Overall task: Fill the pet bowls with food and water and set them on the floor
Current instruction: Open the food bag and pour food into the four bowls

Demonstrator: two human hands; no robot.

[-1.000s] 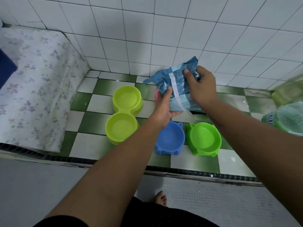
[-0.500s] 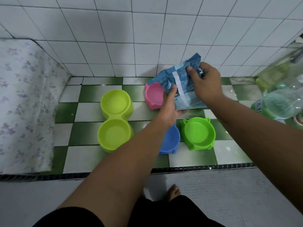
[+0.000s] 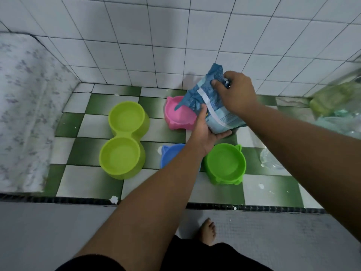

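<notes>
Ledge (image 3: 88, 180): green-and-white checked tiles, carrying the pink bowl (image 3: 178, 114) and the other bowls.
Cloth (image 3: 23, 114): flowered, far left of the pink bowl.
Double bowl (image 3: 123, 137): lime, just left of the pink bowl, nothing in it.
Bag (image 3: 211, 106): blue, tilted, held above the pink bowl's right side, with one corner hanging over the bowl.
Green bowl (image 3: 224, 163): nearer the person than the pink bowl, to its right.
Blue bowl (image 3: 170, 155): nearer than the pink bowl, partly hidden by the left forearm.
Right hand (image 3: 236, 92): pinches the bag's crumpled top.
Left hand (image 3: 205, 132): cups the bag's lower end, thumb against its side.
</notes>
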